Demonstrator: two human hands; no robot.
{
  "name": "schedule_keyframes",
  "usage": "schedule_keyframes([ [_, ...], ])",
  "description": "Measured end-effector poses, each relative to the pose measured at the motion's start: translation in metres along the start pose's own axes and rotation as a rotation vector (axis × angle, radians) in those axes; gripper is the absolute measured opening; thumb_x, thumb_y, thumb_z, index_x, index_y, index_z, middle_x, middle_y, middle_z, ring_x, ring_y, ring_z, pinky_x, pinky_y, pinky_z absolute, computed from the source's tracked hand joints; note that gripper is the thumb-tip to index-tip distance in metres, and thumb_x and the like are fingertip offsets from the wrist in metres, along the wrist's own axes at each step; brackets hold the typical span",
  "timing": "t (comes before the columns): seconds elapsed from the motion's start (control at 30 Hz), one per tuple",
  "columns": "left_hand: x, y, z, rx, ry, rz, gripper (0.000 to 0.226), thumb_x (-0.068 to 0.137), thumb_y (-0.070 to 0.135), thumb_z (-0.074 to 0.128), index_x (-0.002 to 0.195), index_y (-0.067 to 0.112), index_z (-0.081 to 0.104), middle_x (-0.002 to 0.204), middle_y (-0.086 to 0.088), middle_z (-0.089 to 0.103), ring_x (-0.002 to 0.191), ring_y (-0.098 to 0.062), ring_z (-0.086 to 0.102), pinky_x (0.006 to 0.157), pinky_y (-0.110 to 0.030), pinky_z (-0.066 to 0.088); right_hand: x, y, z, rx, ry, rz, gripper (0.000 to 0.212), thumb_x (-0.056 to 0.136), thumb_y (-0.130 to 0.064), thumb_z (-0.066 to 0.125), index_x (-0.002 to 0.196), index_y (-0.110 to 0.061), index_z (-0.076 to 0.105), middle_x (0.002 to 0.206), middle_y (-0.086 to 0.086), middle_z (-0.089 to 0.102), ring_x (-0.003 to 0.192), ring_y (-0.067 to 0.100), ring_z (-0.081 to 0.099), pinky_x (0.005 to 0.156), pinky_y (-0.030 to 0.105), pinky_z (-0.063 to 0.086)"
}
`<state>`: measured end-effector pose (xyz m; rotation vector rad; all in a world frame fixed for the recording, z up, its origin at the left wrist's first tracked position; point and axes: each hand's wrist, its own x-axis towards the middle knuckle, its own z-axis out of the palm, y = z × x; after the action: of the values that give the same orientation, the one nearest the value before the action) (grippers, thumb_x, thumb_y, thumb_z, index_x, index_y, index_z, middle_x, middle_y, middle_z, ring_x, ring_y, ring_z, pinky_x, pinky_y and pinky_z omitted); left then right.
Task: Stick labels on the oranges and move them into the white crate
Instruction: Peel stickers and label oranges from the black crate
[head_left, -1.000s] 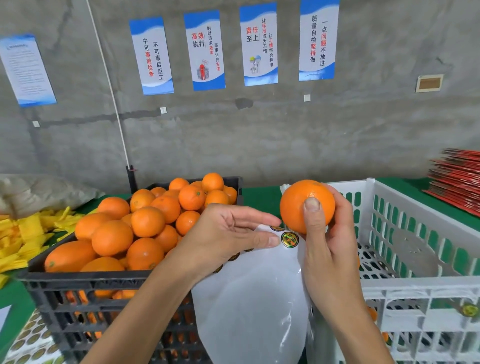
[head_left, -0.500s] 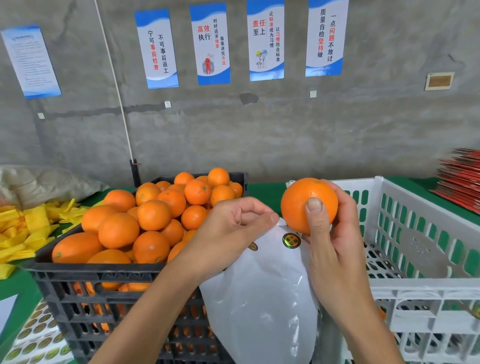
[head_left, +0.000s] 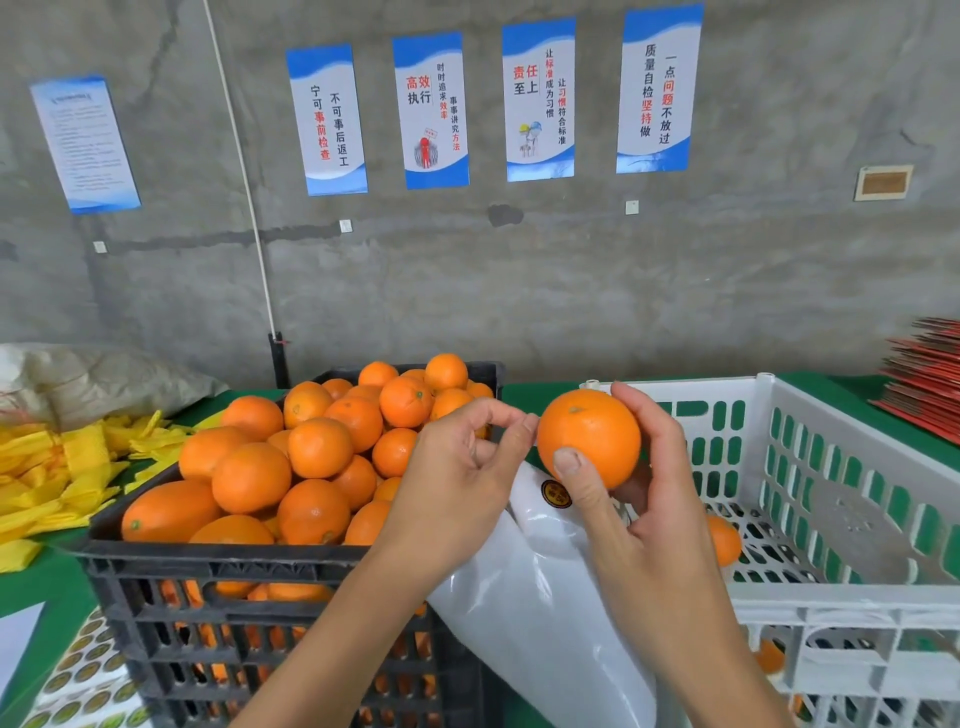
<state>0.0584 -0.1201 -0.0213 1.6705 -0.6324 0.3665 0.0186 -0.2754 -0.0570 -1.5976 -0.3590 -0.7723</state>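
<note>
Round orange fruit (head_left: 589, 436) held up in right hand (head_left: 649, 499), above near-left corner of white slotted plastic crate (head_left: 852, 519). Thumb (head_left: 569, 467) pressed on near face of fruit, remaining fingers wrapped round far right side. Stem dimple facing up and toward camera.

Left hand (head_left: 457, 473) just left of fruit, fingers curled, index tip and thumb drawn together in a pinch close to fruit's left edge; cannot tell whether a label sits between them, nor whether fingertip touches the peel.

Glossy white backing sheet (head_left: 540, 597) hanging below both hands, between the two crates, one round dark-and-gold sticker (head_left: 556, 493) on it just under the thumb.

One loose orange (head_left: 724, 540) on white crate floor, partly hidden behind right wrist.

Left: black plastic crate (head_left: 260, 587) heaped with oranges (head_left: 317, 447). Near-left corner: sheet of round stickers (head_left: 78, 670) on green table cover (head_left: 52, 587). Far left: pile of yellow foam nets (head_left: 57, 478), grey sack (head_left: 104, 379) behind. Far right: stack of red flat cartons (head_left: 930, 379). Concrete wall behind with blue-white posters (head_left: 540, 98).
</note>
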Motion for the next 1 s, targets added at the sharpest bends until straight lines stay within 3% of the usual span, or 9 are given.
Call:
schedule_keyframes([
  [0.13,-0.003,0.001,-0.005,-0.008,-0.014,0.062,0.020,0.101,0.037,0.059,0.101,0.027,0.077,0.080,-0.011,0.077,0.081,-0.039,0.073,0.077,-0.057,0.057,0.001,0.000,-0.001,0.030,-0.006,0.028,0.063,0.084,-0.076,0.060,0.140,-0.059,0.036,0.119,-0.031,0.059,0.101,0.006,0.072,0.080,0.014,0.055],
  [0.23,-0.003,-0.001,-0.008,0.004,-0.152,0.082,0.030,0.106,0.028,0.053,0.127,0.018,0.071,0.121,0.005,0.075,0.120,-0.014,0.067,0.099,-0.028,0.054,0.002,0.000,-0.008,-0.091,-0.011,0.067,0.067,0.082,-0.081,0.053,0.141,-0.058,0.032,0.119,-0.028,0.060,0.097,0.006,0.073,0.080,0.029,0.060],
  [0.3,-0.003,-0.002,-0.008,-0.026,-0.225,0.040,0.033,0.106,0.027,0.054,0.134,0.017,0.067,0.128,0.006,0.071,0.127,-0.011,0.062,0.106,-0.028,0.050,0.003,-0.001,-0.014,-0.202,0.017,0.073,0.066,0.082,-0.082,0.052,0.140,-0.057,0.033,0.119,-0.019,0.063,0.091,0.006,0.072,0.083,0.038,0.058],
  [0.47,-0.002,0.000,-0.006,-0.059,-0.201,-0.034,0.028,0.098,0.045,0.064,0.122,0.034,0.072,0.071,-0.021,0.070,0.062,-0.040,0.064,0.062,-0.037,0.053,0.006,-0.004,-0.029,-0.684,0.205,-0.120,0.060,0.090,-0.056,0.066,0.142,-0.040,0.040,0.136,-0.012,0.048,0.070,0.012,0.061,0.068,0.035,0.042],
  [0.53,0.000,-0.002,-0.007,-0.092,-0.188,-0.081,0.036,0.089,0.053,0.073,0.120,0.034,0.072,0.071,-0.039,0.060,0.057,-0.054,0.052,0.071,-0.046,0.050,0.009,0.001,-0.036,-0.773,0.268,-0.068,0.061,0.092,-0.043,0.070,0.144,-0.032,0.042,0.146,-0.004,0.045,0.073,0.025,0.064,0.071,0.037,0.038],
  [0.7,0.003,-0.004,-0.009,-0.148,-0.143,-0.093,0.035,0.085,0.043,0.081,0.115,0.026,0.075,0.080,-0.042,0.056,0.070,-0.035,0.049,0.070,-0.047,0.040,0.013,0.007,-0.045,-0.853,0.297,0.048,0.044,0.097,-0.030,0.066,0.139,-0.023,0.052,0.152,-0.003,0.041,0.092,0.030,0.067,0.078,0.044,0.047],
  [0.8,0.005,-0.007,-0.008,-0.138,-0.084,-0.072,0.021,0.090,0.036,0.075,0.108,0.026,0.077,0.089,-0.021,0.075,0.080,-0.027,0.070,0.076,-0.033,0.054,0.013,0.002,-0.043,-0.666,0.222,0.027,0.028,0.100,-0.047,0.055,0.120,-0.032,0.066,0.130,-0.012,0.063,0.079,0.000,0.064,0.074,0.026,0.046],
  [0.87,0.005,-0.007,-0.008,-0.134,-0.060,-0.063,0.015,0.092,0.033,0.072,0.104,0.026,0.078,0.090,-0.008,0.079,0.083,-0.018,0.075,0.072,-0.022,0.057,0.010,-0.005,-0.039,-0.327,0.007,0.105,0.032,0.095,-0.060,0.052,0.101,-0.038,0.074,0.101,-0.019,0.076,0.084,-0.006,0.069,0.071,0.017,0.051],
  [1.0,0.003,-0.004,-0.006,-0.145,-0.032,-0.047,0.012,0.095,0.026,0.069,0.103,0.023,0.078,0.090,-0.004,0.079,0.081,-0.015,0.075,0.066,-0.020,0.056,0.006,-0.012,-0.031,0.073,-0.332,0.228,0.015,0.091,-0.041,0.071,0.103,-0.035,0.079,0.094,-0.003,0.080,0.086,0.019,0.077,0.073,0.029,0.062],
])
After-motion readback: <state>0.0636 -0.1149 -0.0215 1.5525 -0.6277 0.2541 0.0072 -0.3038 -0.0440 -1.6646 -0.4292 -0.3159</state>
